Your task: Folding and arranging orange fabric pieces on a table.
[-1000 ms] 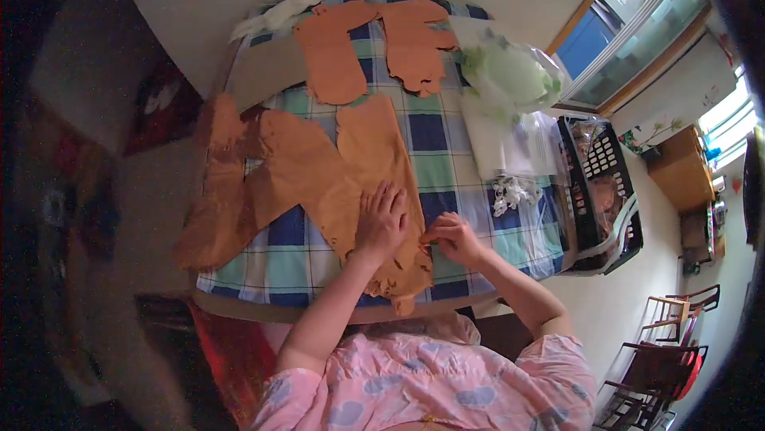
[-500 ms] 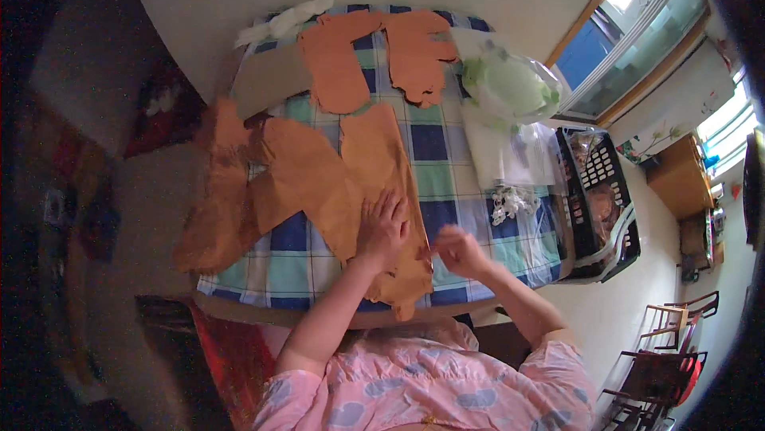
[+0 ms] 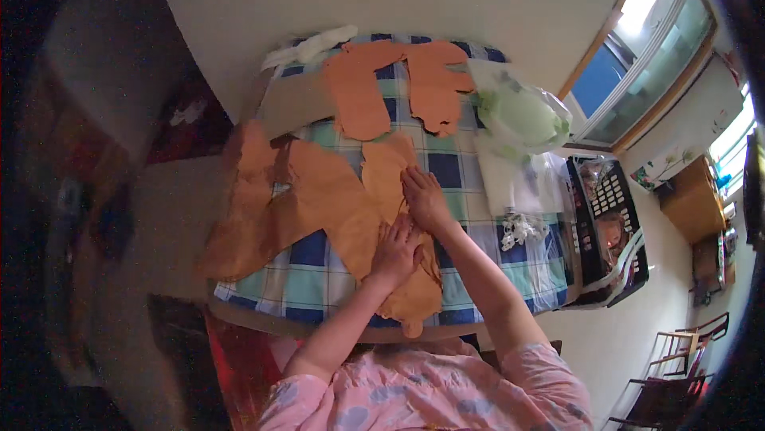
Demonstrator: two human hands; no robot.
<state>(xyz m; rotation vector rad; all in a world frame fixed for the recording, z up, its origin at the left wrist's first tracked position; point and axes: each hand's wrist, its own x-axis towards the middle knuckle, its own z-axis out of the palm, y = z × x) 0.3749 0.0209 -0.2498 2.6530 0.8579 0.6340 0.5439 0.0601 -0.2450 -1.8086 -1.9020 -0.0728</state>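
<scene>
A long orange-brown piece of thin sheet material [image 3: 389,162], fabric or paper I cannot tell, lies lengthwise before me. My left hand [image 3: 396,254] rests on its lower middle, fingers out flat. Just above and to the right, my right hand [image 3: 426,200] presses on the right edge, fingers stretched and close together. The two hands nearly touch and hide part of the sheet. Dark creased lines run along its right side near the hands. To the left spreads a larger brown piece [image 3: 315,180] of similar material, its lower left part hanging past the table edge.
Two orange cut-out shapes [image 3: 362,100] lie at the back of the checked tablecloth [image 3: 307,252], near a grey-brown sheet [image 3: 299,104] and a white bundle [image 3: 311,47]. At right are a green-and-clear plastic bag [image 3: 522,116], white cord [image 3: 522,232] and a black basket [image 3: 610,216].
My right hand has moved up and left from beside the sheet onto it, its curled fingers now stretched. The left hand stays on the sheet. The whole view has shifted slightly.
</scene>
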